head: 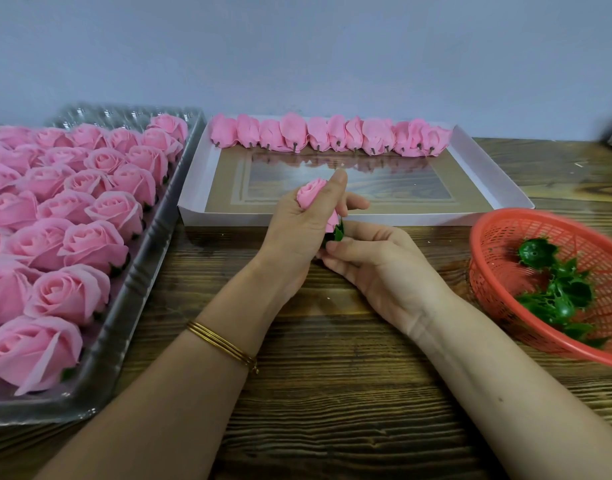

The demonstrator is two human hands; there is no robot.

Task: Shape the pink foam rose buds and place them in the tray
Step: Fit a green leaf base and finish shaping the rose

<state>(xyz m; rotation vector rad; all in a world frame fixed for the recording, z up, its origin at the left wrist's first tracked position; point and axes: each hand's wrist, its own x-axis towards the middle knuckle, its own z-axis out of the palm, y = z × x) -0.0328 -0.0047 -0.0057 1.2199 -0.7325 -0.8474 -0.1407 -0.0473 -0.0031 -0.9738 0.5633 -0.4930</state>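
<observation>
— While that bud was in hand, how far along was the job?
— Early, I'd judge. At the left, the clear plastic tray [135,296] held some thirty open roses [90,244], with more cut off by the frame. The white tray [193,174] carried one row only, about a dozen closed buds [328,135] along its far wall. They overlapped, so that's no exact count.
— And the hands?
— One rose bud [311,194] was held above the counter [332,375], the left hand [297,230] wrapping its fingers round it, the right hand [377,258] pinching its green calyx [337,233].
— Rightmost?
— One red basket [498,237] held five or six loose calyxes [560,292], all tangled.
</observation>
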